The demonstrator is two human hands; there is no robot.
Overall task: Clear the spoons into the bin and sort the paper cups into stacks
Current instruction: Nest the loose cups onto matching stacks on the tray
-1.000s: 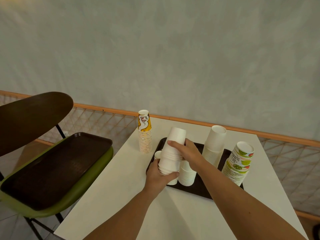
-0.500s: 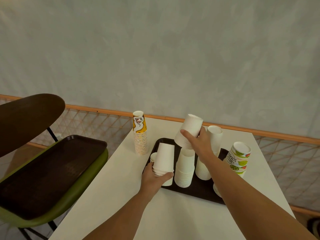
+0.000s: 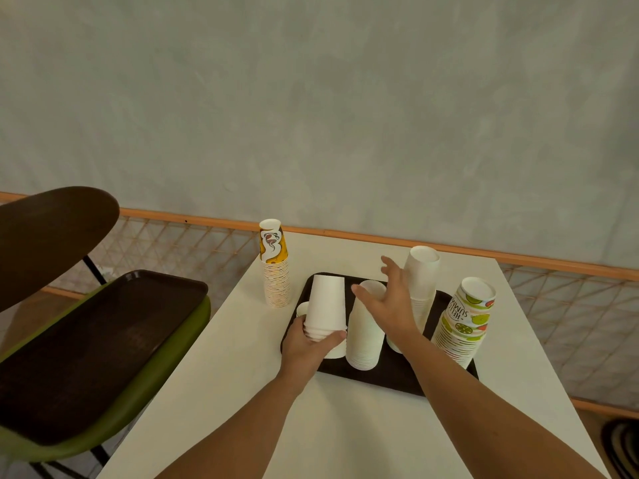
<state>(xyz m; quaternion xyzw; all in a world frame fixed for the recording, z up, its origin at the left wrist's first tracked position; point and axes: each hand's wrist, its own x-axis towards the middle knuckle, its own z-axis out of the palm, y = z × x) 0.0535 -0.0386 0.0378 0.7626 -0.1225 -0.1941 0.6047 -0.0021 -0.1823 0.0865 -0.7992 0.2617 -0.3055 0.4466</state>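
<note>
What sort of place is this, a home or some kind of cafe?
Probably a cafe or canteen: stacks of paper cups stand on a brown serving tray on a white table, and a second tray lies on a green chair beside it.

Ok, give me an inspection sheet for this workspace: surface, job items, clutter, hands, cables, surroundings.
Surface: white table carrying a dark tray.
Job's things: tall white stack and middle white stack on the tray; yellow-print stack on the table, left of it; fruit-print stack leaning at its right end; spoons, bin: nothing seen.
Clutter: nothing seen.
Hands: left hand grips short white stack; right hand open over middle white stack.
Cables: nothing seen.
Surroundings: green chair holding second tray, grey wall, mesh railing.
</note>
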